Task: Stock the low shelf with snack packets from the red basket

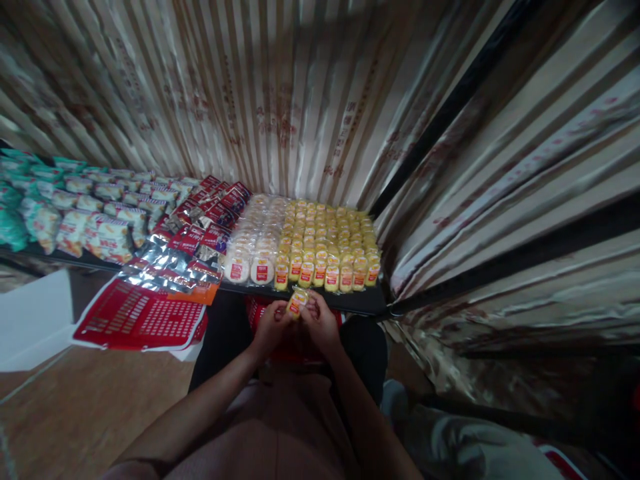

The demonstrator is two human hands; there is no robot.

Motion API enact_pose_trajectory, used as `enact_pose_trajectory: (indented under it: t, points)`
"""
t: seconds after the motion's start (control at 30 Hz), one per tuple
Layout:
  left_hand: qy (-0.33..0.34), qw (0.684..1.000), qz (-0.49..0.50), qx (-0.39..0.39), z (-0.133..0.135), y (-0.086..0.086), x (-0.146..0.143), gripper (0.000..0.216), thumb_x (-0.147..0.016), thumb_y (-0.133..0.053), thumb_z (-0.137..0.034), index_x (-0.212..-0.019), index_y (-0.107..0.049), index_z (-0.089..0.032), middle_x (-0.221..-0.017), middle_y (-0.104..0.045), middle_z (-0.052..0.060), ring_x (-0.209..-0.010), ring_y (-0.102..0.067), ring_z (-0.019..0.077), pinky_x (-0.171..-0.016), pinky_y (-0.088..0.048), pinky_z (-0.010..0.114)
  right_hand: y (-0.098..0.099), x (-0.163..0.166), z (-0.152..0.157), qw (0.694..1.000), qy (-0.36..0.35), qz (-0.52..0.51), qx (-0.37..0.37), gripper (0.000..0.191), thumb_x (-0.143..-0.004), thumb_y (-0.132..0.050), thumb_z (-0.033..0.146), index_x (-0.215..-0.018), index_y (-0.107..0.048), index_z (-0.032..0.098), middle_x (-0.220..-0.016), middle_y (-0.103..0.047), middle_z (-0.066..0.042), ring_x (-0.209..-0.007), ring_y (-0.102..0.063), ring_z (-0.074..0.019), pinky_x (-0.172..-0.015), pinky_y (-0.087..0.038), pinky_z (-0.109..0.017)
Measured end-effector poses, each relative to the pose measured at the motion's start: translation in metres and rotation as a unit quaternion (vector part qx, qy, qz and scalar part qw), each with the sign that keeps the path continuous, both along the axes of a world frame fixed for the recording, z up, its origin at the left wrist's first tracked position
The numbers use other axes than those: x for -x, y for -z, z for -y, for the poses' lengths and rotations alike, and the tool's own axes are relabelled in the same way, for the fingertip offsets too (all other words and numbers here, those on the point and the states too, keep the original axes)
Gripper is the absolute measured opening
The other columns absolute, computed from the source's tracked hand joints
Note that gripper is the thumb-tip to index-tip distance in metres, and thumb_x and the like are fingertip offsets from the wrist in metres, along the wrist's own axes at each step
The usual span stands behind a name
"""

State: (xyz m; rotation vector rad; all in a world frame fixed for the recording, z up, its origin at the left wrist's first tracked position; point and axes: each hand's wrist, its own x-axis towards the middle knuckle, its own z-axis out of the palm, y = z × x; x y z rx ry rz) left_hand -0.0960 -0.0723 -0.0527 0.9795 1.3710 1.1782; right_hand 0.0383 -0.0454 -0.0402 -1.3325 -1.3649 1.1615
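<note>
Both hands meet just below the shelf's front edge. My left hand [273,325] and my right hand [320,323] are closed around one small yellow snack packet [297,301] with a red label, held tilted between the fingertips. Right above it, several rows of the same yellow packets [325,243] stand upright on the dark shelf [360,303]. Beside them on the left stand rows of round white packets [255,250] with red labels.
Red and silver foil packets [200,233] and light-coloured bags [90,220] fill the shelf further left. A red perforated tray [140,320] hangs over the shelf edge. A red basket [295,347] shows beneath my hands. Striped curtain [280,100] hangs behind and to the right.
</note>
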Motion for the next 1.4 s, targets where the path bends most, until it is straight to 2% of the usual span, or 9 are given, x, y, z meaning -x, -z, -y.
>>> enact_pose_trajectory:
  t: [0.1,0.17,0.37,0.63,0.9,1.03,1.2,1.3,1.4]
  points:
    - [-0.032,0.98,-0.181,-0.076,-0.008,-0.001,0.001,0.023,-0.072,-0.06,-0.022,-0.095,-0.061,-0.018,-0.093,-0.059,0.004,-0.071,-0.056,0.0122,-0.075,-0.049,0.03,-0.009,-0.004,-0.016,0.997,0.009,0.071,-0.03,0.043,-0.075,-0.059,0.037,-0.114,-0.051,0.021,-0.086,-0.065,-0.003,-0.072,-0.063,-0.0148,-0.07,-0.054,-0.03]
    - [-0.042,0.968,-0.223,-0.108,-0.013,-0.001,0.0,0.025,-0.073,-0.058,-0.02,-0.099,-0.06,-0.018,-0.092,-0.057,0.004,-0.067,-0.054,0.0111,-0.073,-0.049,0.029,-0.011,-0.005,-0.026,0.994,0.01,0.098,-0.053,0.04,-0.076,-0.059,0.038,-0.111,-0.052,0.02,-0.085,-0.064,-0.003,-0.072,-0.062,-0.0144,-0.071,-0.053,-0.029]
    - [-0.043,0.965,-0.229,-0.121,-0.032,0.0,-0.001,0.03,-0.076,-0.057,-0.02,-0.106,-0.055,-0.016,-0.091,-0.058,0.004,-0.065,-0.055,0.0105,-0.066,-0.049,0.026,-0.008,0.004,-0.043,0.992,0.005,0.108,-0.071,0.034,-0.077,-0.057,0.039,-0.103,-0.056,0.018,-0.084,-0.065,-0.004,-0.072,-0.063,-0.0154,-0.072,-0.054,-0.031]
    - [-0.063,0.959,-0.254,-0.108,-0.045,-0.003,0.005,0.008,-0.079,-0.053,-0.02,-0.085,-0.056,-0.016,-0.081,-0.06,0.003,-0.072,-0.058,0.0152,-0.068,-0.047,0.028,0.004,0.009,-0.046,0.998,0.003,0.032,-0.048,0.043,-0.075,-0.058,0.041,-0.111,-0.059,0.016,-0.102,-0.069,-0.011,-0.092,-0.066,-0.0206,-0.087,-0.053,-0.036]
    - [-0.08,0.947,-0.3,-0.08,-0.045,-0.005,-0.001,0.005,-0.081,-0.051,-0.02,-0.078,-0.055,-0.018,-0.074,-0.058,0.002,-0.071,-0.057,0.0159,-0.068,-0.044,0.028,0.009,0.007,-0.043,0.993,0.018,0.093,-0.073,0.039,-0.086,-0.043,0.037,-0.116,-0.061,0.02,-0.114,-0.066,-0.009,-0.104,-0.063,-0.0214,-0.097,-0.046,-0.042]
    - [-0.089,0.944,-0.307,-0.082,-0.046,-0.002,-0.003,0.005,-0.081,-0.051,-0.019,-0.078,-0.055,-0.019,-0.074,-0.058,0.001,-0.07,-0.057,0.0155,-0.068,-0.043,0.027,0.009,0.007,-0.041,0.992,0.02,0.089,-0.082,0.038,-0.086,-0.042,0.033,-0.116,-0.061,0.021,-0.114,-0.066,-0.008,-0.105,-0.062,-0.0207,-0.097,-0.047,-0.041]
    - [-0.082,0.941,-0.323,-0.067,-0.048,-0.008,-0.005,0.01,-0.081,-0.05,-0.019,-0.072,-0.054,-0.019,-0.068,-0.057,0.0,-0.065,-0.054,0.0143,-0.063,-0.039,0.025,0.006,0.011,-0.039,0.991,0.048,0.079,-0.098,0.036,-0.083,-0.044,0.028,-0.114,-0.059,0.018,-0.112,-0.064,-0.012,-0.099,-0.063,-0.019,-0.092,-0.05,-0.038]
    - [-0.077,0.941,-0.323,-0.061,-0.05,-0.01,-0.005,0.012,-0.081,-0.049,-0.019,-0.069,-0.052,-0.019,-0.065,-0.055,-0.001,-0.062,-0.051,0.0137,-0.061,-0.037,0.025,0.006,0.013,-0.038,0.987,0.08,0.085,-0.107,0.03,-0.081,-0.047,0.027,-0.105,-0.058,0.015,-0.105,-0.062,-0.013,-0.09,-0.063,-0.0178,-0.084,-0.054,-0.035]
    - [-0.081,0.944,-0.315,-0.062,-0.051,-0.008,-0.006,0.013,-0.082,-0.048,-0.02,-0.069,-0.051,-0.019,-0.064,-0.053,-0.001,-0.061,-0.051,0.0136,-0.059,-0.035,0.024,0.008,0.016,-0.037,0.982,0.082,0.117,-0.126,0.023,-0.081,-0.047,0.026,-0.097,-0.06,0.015,-0.096,-0.059,-0.011,-0.086,-0.061,-0.0175,-0.08,-0.054,-0.033]
